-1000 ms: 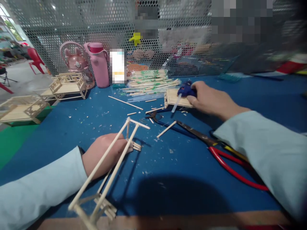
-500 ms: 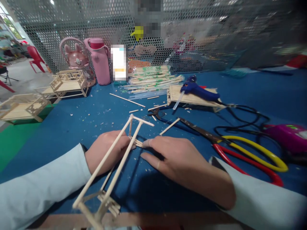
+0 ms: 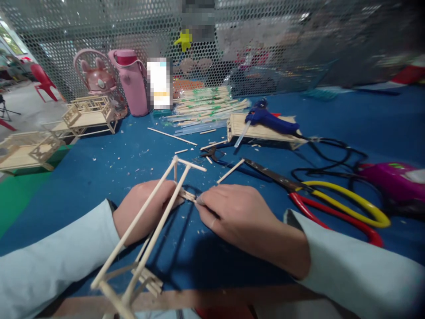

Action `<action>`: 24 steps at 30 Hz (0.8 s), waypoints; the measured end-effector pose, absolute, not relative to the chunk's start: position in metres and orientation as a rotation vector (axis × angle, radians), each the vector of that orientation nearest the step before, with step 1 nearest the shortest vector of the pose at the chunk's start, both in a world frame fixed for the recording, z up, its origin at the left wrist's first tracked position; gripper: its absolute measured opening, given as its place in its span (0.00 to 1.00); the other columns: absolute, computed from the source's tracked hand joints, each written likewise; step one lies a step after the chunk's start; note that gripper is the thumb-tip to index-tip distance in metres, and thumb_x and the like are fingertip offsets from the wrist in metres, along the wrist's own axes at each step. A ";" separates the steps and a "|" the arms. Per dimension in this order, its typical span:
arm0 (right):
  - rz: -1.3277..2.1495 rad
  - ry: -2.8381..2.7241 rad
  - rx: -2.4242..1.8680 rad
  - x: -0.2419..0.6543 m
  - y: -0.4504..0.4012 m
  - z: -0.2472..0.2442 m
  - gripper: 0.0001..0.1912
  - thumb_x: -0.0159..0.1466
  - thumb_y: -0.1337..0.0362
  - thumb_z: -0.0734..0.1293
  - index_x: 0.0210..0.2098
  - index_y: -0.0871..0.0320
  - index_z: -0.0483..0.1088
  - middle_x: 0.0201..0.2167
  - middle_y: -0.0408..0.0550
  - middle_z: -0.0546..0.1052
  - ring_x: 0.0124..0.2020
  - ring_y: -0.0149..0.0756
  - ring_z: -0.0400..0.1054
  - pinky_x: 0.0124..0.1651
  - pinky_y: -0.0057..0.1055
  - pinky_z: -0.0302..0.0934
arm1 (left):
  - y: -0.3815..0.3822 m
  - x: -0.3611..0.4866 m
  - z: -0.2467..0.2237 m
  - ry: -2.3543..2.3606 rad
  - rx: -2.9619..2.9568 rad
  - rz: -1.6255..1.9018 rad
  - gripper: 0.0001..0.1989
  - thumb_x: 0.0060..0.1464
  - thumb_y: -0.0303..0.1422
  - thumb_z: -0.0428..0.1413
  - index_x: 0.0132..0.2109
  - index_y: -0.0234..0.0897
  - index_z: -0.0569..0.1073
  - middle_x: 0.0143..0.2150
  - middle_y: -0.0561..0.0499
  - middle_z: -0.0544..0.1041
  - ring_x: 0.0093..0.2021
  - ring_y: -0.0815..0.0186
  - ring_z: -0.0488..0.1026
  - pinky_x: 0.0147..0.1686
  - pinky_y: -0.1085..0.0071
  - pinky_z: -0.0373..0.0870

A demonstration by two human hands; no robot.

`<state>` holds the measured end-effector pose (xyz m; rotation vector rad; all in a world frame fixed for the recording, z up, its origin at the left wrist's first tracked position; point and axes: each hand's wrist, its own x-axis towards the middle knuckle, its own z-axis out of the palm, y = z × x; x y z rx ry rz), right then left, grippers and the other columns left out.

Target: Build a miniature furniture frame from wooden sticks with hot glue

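Note:
A frame of thin wooden sticks [image 3: 166, 216] stands tilted over the table, its long bars running from near the table's front edge up between my hands. My left hand [image 3: 146, 212] is closed around its far lower part, partly behind the bars. Short sticks at that end poke out past my left fingers. My right hand [image 3: 242, 215] has thumb and forefinger pinched at the tips of those short sticks; the exact contact is partly hidden. Just beyond my right hand lies a loose stick [image 3: 230, 171]. Scissors [image 3: 270, 173] with red and yellow handles rest to its right.
Pliers [image 3: 217, 154] lie beyond my hands. A blue glue gun [image 3: 274, 122] sits on a stick model [image 3: 237, 128], its cord trailing right toward a purple object [image 3: 388, 184]. Bundled sticks [image 3: 206, 104], a pink bottle [image 3: 134, 91] and small stick furniture [image 3: 91, 118] stand farther back.
My right thumb has closed up to the forefinger, and the fingertips now meet the short stick ends. The whole view has shifted slightly; the left hand keeps its hold.

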<state>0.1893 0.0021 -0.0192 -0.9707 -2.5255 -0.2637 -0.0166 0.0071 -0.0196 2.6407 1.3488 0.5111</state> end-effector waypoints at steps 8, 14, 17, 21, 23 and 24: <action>0.194 -2.329 -1.301 0.189 0.004 -0.015 0.11 0.58 0.68 0.61 0.20 0.56 0.66 0.17 0.39 0.70 0.19 0.28 0.61 0.26 0.26 0.48 | 0.004 -0.016 -0.022 1.459 2.510 0.747 0.08 0.54 0.36 0.54 0.34 0.39 0.62 0.24 0.59 0.66 0.22 0.73 0.62 0.22 0.77 0.59; 0.289 -2.315 -1.326 0.186 0.011 -0.015 0.09 0.56 0.68 0.61 0.20 0.57 0.67 0.16 0.39 0.68 0.19 0.28 0.59 0.26 0.26 0.47 | 0.005 -0.014 -0.020 1.531 2.544 0.845 0.25 0.52 0.38 0.56 0.55 0.36 0.59 0.47 0.44 0.71 0.42 0.59 0.71 0.41 0.64 0.68; 0.321 -2.327 -1.316 0.186 0.012 -0.014 0.09 0.55 0.68 0.61 0.19 0.57 0.67 0.16 0.39 0.68 0.19 0.28 0.59 0.26 0.26 0.47 | 0.006 -0.013 -0.017 1.475 2.499 0.817 0.24 0.54 0.37 0.55 0.55 0.36 0.60 0.47 0.43 0.72 0.44 0.58 0.72 0.44 0.63 0.68; 0.331 -2.332 -1.343 0.184 0.012 -0.013 0.09 0.54 0.69 0.61 0.18 0.57 0.66 0.15 0.39 0.67 0.18 0.28 0.57 0.25 0.26 0.46 | 0.007 -0.012 -0.016 1.413 2.441 0.828 0.25 0.54 0.37 0.55 0.57 0.39 0.59 0.45 0.45 0.73 0.43 0.59 0.73 0.43 0.65 0.70; 0.334 -2.345 -1.347 0.182 0.012 -0.012 0.10 0.54 0.69 0.61 0.18 0.57 0.66 0.15 0.39 0.68 0.18 0.28 0.57 0.25 0.26 0.45 | 0.007 -0.012 -0.017 1.417 2.405 0.830 0.30 0.53 0.37 0.56 0.61 0.40 0.54 0.43 0.47 0.73 0.40 0.61 0.74 0.40 0.67 0.71; 0.333 -2.351 -1.349 0.182 0.012 -0.012 0.10 0.54 0.69 0.60 0.18 0.57 0.67 0.15 0.39 0.68 0.18 0.28 0.56 0.25 0.27 0.45 | 0.007 -0.012 -0.017 1.426 2.384 0.831 0.33 0.52 0.36 0.56 0.62 0.41 0.52 0.41 0.48 0.74 0.39 0.62 0.74 0.39 0.68 0.71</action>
